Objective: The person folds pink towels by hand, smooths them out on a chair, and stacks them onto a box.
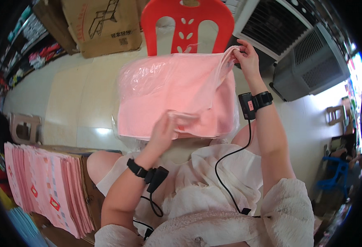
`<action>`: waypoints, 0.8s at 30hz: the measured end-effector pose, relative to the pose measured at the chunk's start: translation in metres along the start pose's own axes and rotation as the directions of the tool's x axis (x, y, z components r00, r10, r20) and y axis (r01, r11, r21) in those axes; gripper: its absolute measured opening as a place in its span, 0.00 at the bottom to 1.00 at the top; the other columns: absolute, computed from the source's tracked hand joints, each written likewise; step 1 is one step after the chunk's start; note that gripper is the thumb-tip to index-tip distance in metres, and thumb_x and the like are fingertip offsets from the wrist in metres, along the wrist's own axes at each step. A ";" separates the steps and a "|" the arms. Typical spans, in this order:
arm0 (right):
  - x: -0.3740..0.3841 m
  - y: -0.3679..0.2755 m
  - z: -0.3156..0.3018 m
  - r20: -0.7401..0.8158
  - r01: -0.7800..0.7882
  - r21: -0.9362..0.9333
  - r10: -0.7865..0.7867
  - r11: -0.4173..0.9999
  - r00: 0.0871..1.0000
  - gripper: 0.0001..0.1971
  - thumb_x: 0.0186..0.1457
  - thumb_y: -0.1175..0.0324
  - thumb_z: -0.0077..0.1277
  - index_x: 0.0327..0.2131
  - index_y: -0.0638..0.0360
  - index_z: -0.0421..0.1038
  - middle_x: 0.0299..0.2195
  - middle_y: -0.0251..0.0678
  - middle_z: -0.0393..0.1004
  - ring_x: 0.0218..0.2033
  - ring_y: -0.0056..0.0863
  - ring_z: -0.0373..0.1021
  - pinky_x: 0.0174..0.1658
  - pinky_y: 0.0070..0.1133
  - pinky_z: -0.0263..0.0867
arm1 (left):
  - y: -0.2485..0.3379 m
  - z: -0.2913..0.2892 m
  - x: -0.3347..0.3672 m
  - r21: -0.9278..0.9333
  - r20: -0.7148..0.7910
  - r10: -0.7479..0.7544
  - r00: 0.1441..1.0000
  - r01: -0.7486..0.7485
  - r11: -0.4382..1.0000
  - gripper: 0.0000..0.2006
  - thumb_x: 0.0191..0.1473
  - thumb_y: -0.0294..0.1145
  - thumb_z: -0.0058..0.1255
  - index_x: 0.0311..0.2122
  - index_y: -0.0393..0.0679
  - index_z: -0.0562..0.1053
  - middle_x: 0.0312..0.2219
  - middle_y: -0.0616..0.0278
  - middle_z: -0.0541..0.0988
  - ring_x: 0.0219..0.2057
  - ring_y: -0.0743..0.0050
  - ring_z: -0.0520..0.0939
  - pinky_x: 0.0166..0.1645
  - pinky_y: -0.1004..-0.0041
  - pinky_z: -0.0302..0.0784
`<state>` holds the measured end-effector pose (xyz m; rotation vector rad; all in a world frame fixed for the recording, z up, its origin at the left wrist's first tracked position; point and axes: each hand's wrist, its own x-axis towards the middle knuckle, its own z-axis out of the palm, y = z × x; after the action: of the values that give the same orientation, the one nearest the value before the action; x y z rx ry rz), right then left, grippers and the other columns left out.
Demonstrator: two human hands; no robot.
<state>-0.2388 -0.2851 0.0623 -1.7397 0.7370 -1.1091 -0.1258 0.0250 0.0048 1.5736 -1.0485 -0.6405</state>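
Observation:
A stack of pink towels (pixel 148 103) lies flat in front of me, with clear plastic wrapping (pixel 142 76) over its far left part and around its sides. My right hand (pixel 247 59) is closed in a pinch on the far right corner of the top towel, lifting it so the cloth slopes down toward the middle. My left hand (pixel 162 131), slightly blurred, is closed on a folded-back edge of the towel (pixel 185 118) at the near side of the stack. A small red mark shows on the cloth beside that fold.
A red plastic chair (pixel 187 29) stands just beyond the stack. Many folded pink towels (pixel 45 181) sit at my lower left. There is a cardboard box (pixel 102 29) at the back, a grey air cooler (pixel 312 61) at right, and a stool (pixel 26 127) at left. Black cables (pixel 220 164) run from my wrists.

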 end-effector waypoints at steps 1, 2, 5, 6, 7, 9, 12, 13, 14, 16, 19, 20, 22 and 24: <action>0.003 0.005 -0.015 -0.012 -0.016 0.012 0.016 1.000 1.000 0.08 0.50 0.74 0.47 0.36 0.62 0.67 0.26 0.32 0.70 0.24 0.15 0.68 0.23 0.12 0.64 | -0.002 -0.004 0.006 -0.101 -0.141 0.020 0.990 -0.034 0.994 0.13 0.58 0.34 0.33 0.39 0.35 0.65 0.26 0.60 0.71 0.30 0.75 0.71 0.36 0.77 0.66; 0.004 0.010 -0.030 -0.022 -0.031 0.026 0.031 0.999 0.999 0.08 0.51 0.74 0.46 0.36 0.62 0.67 0.26 0.32 0.70 0.23 0.15 0.68 0.23 0.12 0.64 | -0.004 -0.007 0.013 -0.198 -0.280 0.023 0.960 -0.081 0.977 0.12 0.58 0.34 0.34 0.38 0.35 0.66 0.26 0.65 0.70 0.29 0.80 0.69 0.36 0.79 0.65; -0.005 -0.006 -0.041 0.022 -0.034 -0.011 0.034 0.999 0.999 0.08 0.52 0.73 0.44 0.36 0.63 0.67 0.25 0.32 0.70 0.22 0.14 0.67 0.22 0.12 0.64 | 0.015 -0.030 0.030 -0.163 -0.344 0.088 0.935 -0.151 0.975 0.11 0.58 0.33 0.34 0.37 0.36 0.66 0.26 0.68 0.69 0.29 0.83 0.67 0.35 0.82 0.63; -0.009 -0.012 -0.042 0.018 -0.016 0.002 0.015 1.000 1.000 0.07 0.53 0.72 0.44 0.35 0.63 0.67 0.24 0.31 0.69 0.20 0.14 0.66 0.22 0.11 0.63 | 0.021 -0.035 0.034 -0.149 -0.333 0.103 0.937 -0.160 0.976 0.11 0.58 0.33 0.34 0.37 0.36 0.66 0.26 0.68 0.69 0.29 0.83 0.67 0.35 0.82 0.63; -0.012 -0.018 -0.043 0.003 -0.010 0.015 0.010 1.000 1.000 0.07 0.53 0.72 0.44 0.35 0.63 0.67 0.24 0.31 0.69 0.20 0.14 0.66 0.22 0.11 0.63 | 0.026 -0.039 0.038 -0.113 -0.363 0.090 0.927 -0.140 0.984 0.11 0.58 0.33 0.34 0.36 0.37 0.66 0.25 0.69 0.68 0.28 0.84 0.66 0.34 0.82 0.62; -0.014 -0.033 -0.047 -0.029 0.023 0.046 -0.022 0.999 0.999 0.07 0.53 0.71 0.44 0.35 0.63 0.66 0.23 0.31 0.68 0.19 0.14 0.66 0.21 0.11 0.63 | 0.040 -0.053 0.047 -0.059 -0.398 0.094 0.913 -0.128 0.990 0.11 0.58 0.34 0.35 0.35 0.37 0.67 0.24 0.69 0.67 0.27 0.84 0.65 0.33 0.83 0.61; -0.010 -0.063 -0.064 -0.108 0.169 0.104 -0.157 0.980 0.982 0.08 0.54 0.71 0.42 0.36 0.64 0.65 0.23 0.32 0.68 0.18 0.15 0.66 0.19 0.11 0.61 | 0.079 -0.076 0.073 0.226 -0.347 0.298 0.890 -0.229 0.947 0.12 0.58 0.36 0.36 0.32 0.38 0.67 0.21 0.71 0.65 0.25 0.88 0.63 0.29 0.84 0.59; -0.007 -0.073 -0.071 -0.140 0.204 0.119 -0.187 0.972 0.972 0.08 0.54 0.71 0.42 0.36 0.65 0.64 0.23 0.32 0.68 0.18 0.15 0.66 0.18 0.10 0.61 | 0.098 -0.083 0.082 0.285 -0.330 0.355 0.874 -0.267 0.921 0.12 0.58 0.37 0.37 0.31 0.38 0.67 0.19 0.72 0.64 0.24 0.89 0.62 0.28 0.85 0.59; -0.005 -0.083 -0.077 -0.172 0.266 0.083 -0.249 0.960 0.953 0.08 0.54 0.71 0.42 0.37 0.66 0.64 0.23 0.32 0.68 0.17 0.14 0.66 0.18 0.10 0.60 | 0.120 -0.087 0.089 0.201 -0.314 0.323 0.892 -0.270 0.942 0.13 0.57 0.38 0.37 0.31 0.39 0.67 0.18 0.72 0.64 0.21 0.90 0.63 0.25 0.85 0.58; -0.005 -0.107 -0.085 -0.224 0.340 0.077 -0.316 0.937 0.922 0.07 0.54 0.71 0.42 0.36 0.63 0.64 0.24 0.30 0.68 0.17 0.13 0.65 0.17 0.10 0.59 | 0.162 -0.099 0.093 0.110 -0.267 0.288 0.920 -0.268 0.957 0.13 0.57 0.40 0.38 0.33 0.41 0.68 0.16 0.73 0.65 0.16 0.91 0.62 0.20 0.86 0.55; -0.006 -0.138 -0.101 -0.288 0.516 0.047 -0.483 0.855 0.827 0.06 0.55 0.70 0.43 0.34 0.61 0.64 0.23 0.29 0.68 0.16 0.12 0.65 0.16 0.10 0.59 | 0.211 -0.095 0.087 0.046 -0.321 0.314 0.894 -0.316 0.947 0.13 0.57 0.41 0.38 0.36 0.41 0.69 0.15 0.73 0.68 0.10 0.90 0.61 0.14 0.86 0.51; -0.005 -0.146 -0.108 -0.344 0.622 -0.090 -0.611 0.777 0.713 0.06 0.54 0.69 0.44 0.34 0.61 0.64 0.22 0.28 0.68 0.15 0.11 0.64 0.16 0.10 0.59 | 0.219 -0.095 0.084 -0.002 -0.292 0.310 0.905 -0.324 0.946 0.13 0.56 0.40 0.40 0.37 0.41 0.69 0.17 0.71 0.70 0.11 0.87 0.65 0.15 0.86 0.53; -0.023 -0.177 -0.105 -0.346 0.388 0.076 -0.340 0.919 0.874 0.04 0.56 0.72 0.40 0.35 0.59 0.61 0.24 0.31 0.68 0.24 0.17 0.69 0.27 0.12 0.67 | 0.226 -0.091 0.077 -0.057 -0.346 0.301 0.889 -0.340 0.939 0.13 0.55 0.39 0.41 0.36 0.40 0.69 0.18 0.69 0.71 0.12 0.85 0.68 0.14 0.86 0.54; -0.025 -0.176 -0.104 -0.356 0.360 0.054 -0.319 0.931 0.878 0.03 0.56 0.72 0.39 0.35 0.58 0.60 0.23 0.31 0.67 0.22 0.17 0.69 0.25 0.10 0.66 | 0.221 -0.096 0.070 -0.154 -0.343 0.280 0.897 -0.348 0.925 0.13 0.54 0.38 0.44 0.36 0.39 0.68 0.23 0.65 0.74 0.14 0.79 0.75 0.14 0.87 0.58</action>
<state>-0.3420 -0.2323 0.2330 -1.6297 0.5636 -1.6960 -0.0778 0.0049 0.2507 1.2325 -0.9313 -0.2542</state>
